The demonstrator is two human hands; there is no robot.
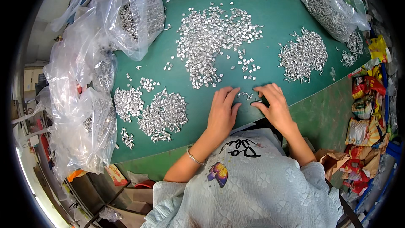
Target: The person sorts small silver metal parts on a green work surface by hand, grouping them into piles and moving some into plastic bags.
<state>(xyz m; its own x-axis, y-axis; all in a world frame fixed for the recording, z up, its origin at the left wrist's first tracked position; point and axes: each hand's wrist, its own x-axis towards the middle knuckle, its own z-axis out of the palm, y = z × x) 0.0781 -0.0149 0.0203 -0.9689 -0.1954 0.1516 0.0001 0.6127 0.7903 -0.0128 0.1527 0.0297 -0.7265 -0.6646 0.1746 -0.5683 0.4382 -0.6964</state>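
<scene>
Both my hands rest low over the green table near its front edge, on either side of a few small curved silvery metal pieces [245, 96]. My left hand [222, 109] is open, its thumb and index finger apart just left of these pieces. Opposite it, my right hand [273, 106] curves with thumb and index fingertip apart; a small bit of metal lies between them, not visibly gripped. Beyond my hands spreads a large heap of small silvery flower-shaped pieces [202, 44]. To the right sits a pile of curved hook-like metal pieces [303, 55].
At left on the green table [270, 21] lie a pile of hook-like pieces [163, 114] and a smaller pile of flower-shaped pieces [128, 102]. Clear plastic bags of metal parts [139, 21] crowd the left edge; another bag [329, 10] leans at the far right.
</scene>
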